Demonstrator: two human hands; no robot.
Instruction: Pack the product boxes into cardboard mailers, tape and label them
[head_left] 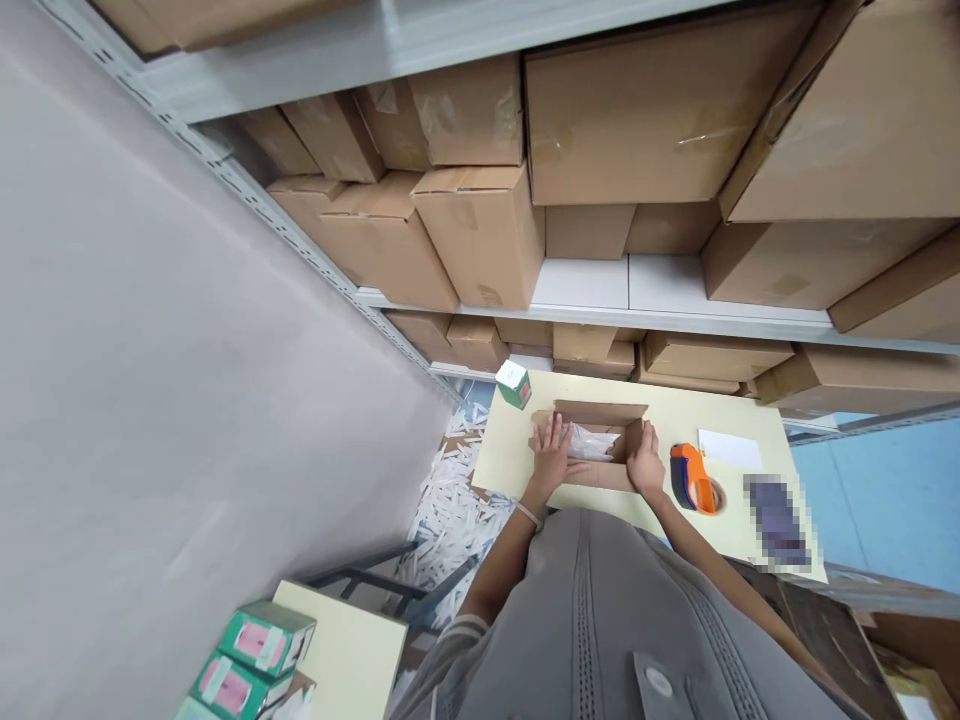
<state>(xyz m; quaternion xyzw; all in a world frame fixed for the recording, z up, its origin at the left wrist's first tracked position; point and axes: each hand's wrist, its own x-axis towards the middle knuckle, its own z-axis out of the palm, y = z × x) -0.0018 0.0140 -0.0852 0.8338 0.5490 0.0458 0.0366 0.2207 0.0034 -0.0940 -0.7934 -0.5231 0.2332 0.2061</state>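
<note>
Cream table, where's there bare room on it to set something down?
The cream table has a patch between green box, left hand and left edge; another beyond the tape dispenser, between open carton and white paper. Crowded: the carton, with right hand at its other end, and the right side, with dispenser, paper and a blurred-out item.

There is room to pass over the flat, pale yellow desk point(496, 455), left of the open brown cardboard box point(604, 475). A small green-and-white cardboard box point(513, 388) stands behind that gap. The orange plastic tape holder point(693, 473) blocks the right.
</note>
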